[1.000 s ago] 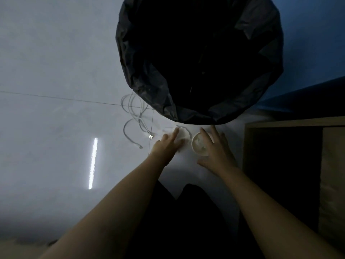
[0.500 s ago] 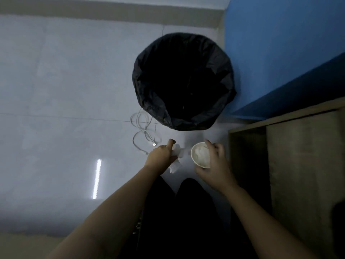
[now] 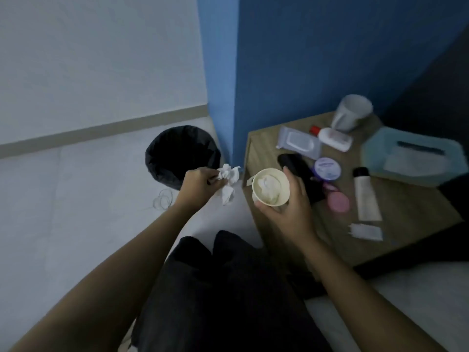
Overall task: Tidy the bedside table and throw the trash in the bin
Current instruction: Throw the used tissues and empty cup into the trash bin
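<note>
While left hand fingers pinch the crumpled tissue & right hand fingers wrap the paper cup w/ a wad inside, both trash bits sit just short of the bin, prob. ready to drop.

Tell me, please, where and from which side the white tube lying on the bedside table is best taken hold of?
Grip the white tube across its long middle, coming down from above. It lies flat on the bedside table, black cap toward the wall, and its round sides are free, though the pink lid sits close on one side.
</note>
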